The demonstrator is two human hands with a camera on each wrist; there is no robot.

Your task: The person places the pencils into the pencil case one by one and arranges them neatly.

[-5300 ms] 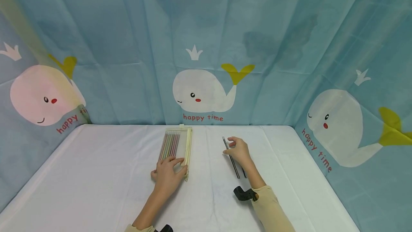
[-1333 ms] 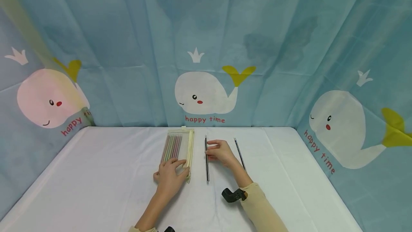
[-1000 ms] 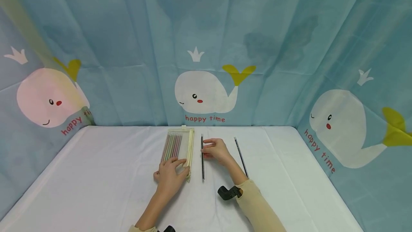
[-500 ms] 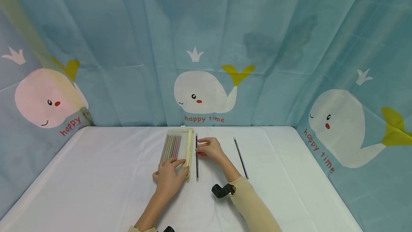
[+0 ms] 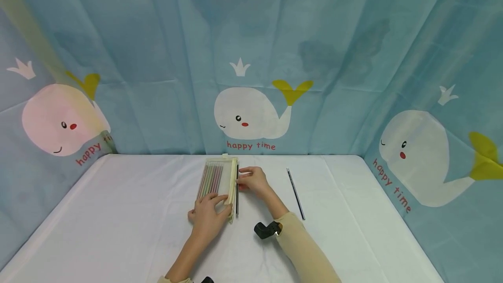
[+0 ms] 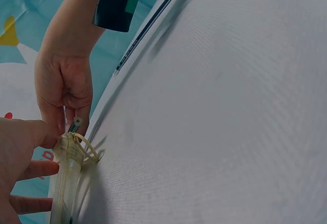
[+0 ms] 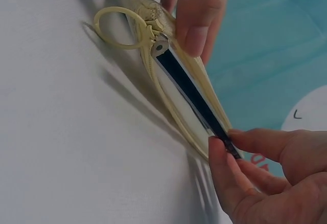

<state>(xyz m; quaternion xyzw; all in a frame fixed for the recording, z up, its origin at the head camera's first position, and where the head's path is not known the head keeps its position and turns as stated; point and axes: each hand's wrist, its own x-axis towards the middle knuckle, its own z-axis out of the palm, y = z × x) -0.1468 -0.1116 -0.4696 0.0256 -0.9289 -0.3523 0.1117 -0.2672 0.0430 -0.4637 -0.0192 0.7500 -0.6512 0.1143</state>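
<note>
A see-through pencil case (image 5: 225,182) with cream zip edging holds several coloured pencils on the table. My left hand (image 5: 208,214) grips its near end, thumb at the zip side and fingers over the top. With thumb and fingertips, my right hand (image 5: 254,181) pinches a dark pencil (image 7: 190,92) near its far end. In the right wrist view the zip stands open, and this pencil lies lengthwise between the two edges of the mouth. A cream ring pull (image 7: 117,9) hangs at the case's near end. The pencil's far tip is hidden by my right fingers.
Another dark pencil (image 5: 296,194) lies slanted on the white cloth (image 5: 353,239), right of my right hand. Blue curtains with whale prints (image 5: 251,112) stand behind and at both sides of the table. Each wrist wears a black camera mount (image 5: 267,229).
My right hand has carried one dark pencil leftwards from beside the other pencil to the open side of the case. My left hand has kept its grip on the case.
</note>
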